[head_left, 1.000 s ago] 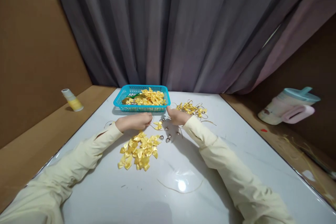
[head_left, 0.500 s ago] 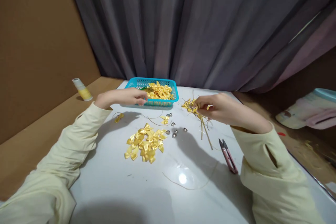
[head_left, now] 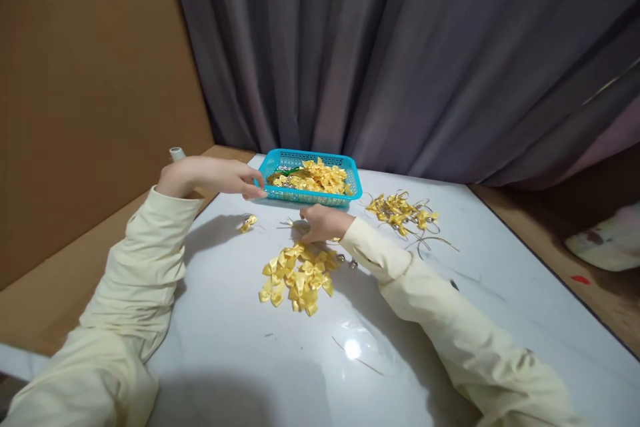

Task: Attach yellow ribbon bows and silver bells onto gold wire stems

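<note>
My left hand [head_left: 225,177] is at the front left corner of a blue plastic basket [head_left: 357,180], its fingers loosely stretched and their tips at the rim. Yellow ribbon bows [head_left: 325,177] and some green and gold cord lie in the basket. My right hand [head_left: 325,222] reaches low over the table in front of the basket, thumb and forefinger apart, beside a thin cord [head_left: 287,223]. Just below it spreads a pile of yellow bows [head_left: 297,280]. Small silver bells [head_left: 353,264] sit near my right wrist, partly covered by the sleeve.
Bows with cords attached [head_left: 400,210] lie in a heap at the right. A single bow with cord [head_left: 247,222] lies at the left. A loose cord [head_left: 357,355] is near the front. My right sleeve hides most of the scissors. Behind the table hangs a grey curtain [head_left: 320,47].
My right hand has left the heap of corded bows and moved left to the middle. My left hand has drawn back left to the basket's corner. The view has turned slightly.
</note>
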### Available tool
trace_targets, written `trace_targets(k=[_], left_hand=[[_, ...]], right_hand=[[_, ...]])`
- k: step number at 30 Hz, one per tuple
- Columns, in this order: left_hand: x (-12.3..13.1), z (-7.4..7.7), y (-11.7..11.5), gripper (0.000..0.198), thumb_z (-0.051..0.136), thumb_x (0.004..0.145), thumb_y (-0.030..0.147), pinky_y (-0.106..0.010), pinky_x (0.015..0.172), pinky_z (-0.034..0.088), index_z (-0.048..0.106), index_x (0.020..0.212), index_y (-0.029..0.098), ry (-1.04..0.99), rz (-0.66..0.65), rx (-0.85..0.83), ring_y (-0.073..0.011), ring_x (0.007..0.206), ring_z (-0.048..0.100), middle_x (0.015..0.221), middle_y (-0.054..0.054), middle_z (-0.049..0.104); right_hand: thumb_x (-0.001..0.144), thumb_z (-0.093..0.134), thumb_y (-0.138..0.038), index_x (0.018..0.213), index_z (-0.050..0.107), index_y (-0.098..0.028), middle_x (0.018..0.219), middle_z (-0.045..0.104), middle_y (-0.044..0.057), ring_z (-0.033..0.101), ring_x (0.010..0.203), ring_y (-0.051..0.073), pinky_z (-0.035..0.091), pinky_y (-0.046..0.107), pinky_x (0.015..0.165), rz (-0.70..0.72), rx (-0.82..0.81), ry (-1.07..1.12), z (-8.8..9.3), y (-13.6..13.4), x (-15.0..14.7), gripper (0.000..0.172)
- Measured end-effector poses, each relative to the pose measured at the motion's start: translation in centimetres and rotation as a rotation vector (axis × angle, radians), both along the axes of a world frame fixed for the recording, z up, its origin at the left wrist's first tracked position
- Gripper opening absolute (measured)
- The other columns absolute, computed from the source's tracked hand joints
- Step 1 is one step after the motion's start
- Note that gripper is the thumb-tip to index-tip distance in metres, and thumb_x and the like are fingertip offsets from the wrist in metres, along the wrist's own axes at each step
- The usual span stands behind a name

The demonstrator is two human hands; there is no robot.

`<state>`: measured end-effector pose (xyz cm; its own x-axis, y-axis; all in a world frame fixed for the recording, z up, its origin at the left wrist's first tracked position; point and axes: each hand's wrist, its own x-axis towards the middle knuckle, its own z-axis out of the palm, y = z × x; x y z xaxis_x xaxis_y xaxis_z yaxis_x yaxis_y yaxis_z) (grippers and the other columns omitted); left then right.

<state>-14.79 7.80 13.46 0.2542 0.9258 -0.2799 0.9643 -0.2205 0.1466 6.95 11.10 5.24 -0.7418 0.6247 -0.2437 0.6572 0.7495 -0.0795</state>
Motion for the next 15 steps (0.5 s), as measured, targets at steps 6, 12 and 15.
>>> trace_targets(k=[6, 12, 15], left_hand=[[-0.4, 0.9, -0.4, 0.042, 0.044, 0.080, 0.048, -0.020, 0.069, 0.038, 0.058, 0.110, 0.021, -0.033, 0.017, -0.096, -0.0174, 0.084, 0.058, 0.094, -0.003, 0.065], [0.2, 1.0, -1.2, 0.039, 0.044, 0.082, 0.048, -0.020, 0.068, 0.038, 0.059, 0.107, 0.022, -0.012, -0.006, -0.076, -0.0175, 0.084, 0.057, 0.095, -0.002, 0.065], [0.7, 1.1, -1.6, 0.039, 0.044, 0.083, 0.050, -0.020, 0.066, 0.038, 0.059, 0.106, 0.023, -0.025, -0.090, -0.072, -0.0173, 0.083, 0.057, 0.098, -0.002, 0.065]], right_hand=[[0.068, 0.069, -0.029, 0.103, 0.065, -0.012, 0.112, 0.061, 0.016, 0.060, 0.098, 0.027, 0.048, 0.028, 0.069, 0.001, -0.002, -0.181, 0.2, 0.3, -2.0, 0.039], [0.086, 0.056, -0.028, 0.102, 0.059, -0.013, 0.104, 0.062, 0.006, 0.060, 0.091, 0.017, 0.051, 0.036, 0.078, 0.024, -0.065, -0.238, 0.7, 0.9, -2.3, 0.022], [0.084, 0.057, -0.022, 0.094, 0.063, -0.011, 0.097, 0.065, 0.007, 0.062, 0.087, 0.016, 0.051, 0.032, 0.075, 0.022, -0.093, -0.186, 0.9, 1.1, -1.5, 0.016]])
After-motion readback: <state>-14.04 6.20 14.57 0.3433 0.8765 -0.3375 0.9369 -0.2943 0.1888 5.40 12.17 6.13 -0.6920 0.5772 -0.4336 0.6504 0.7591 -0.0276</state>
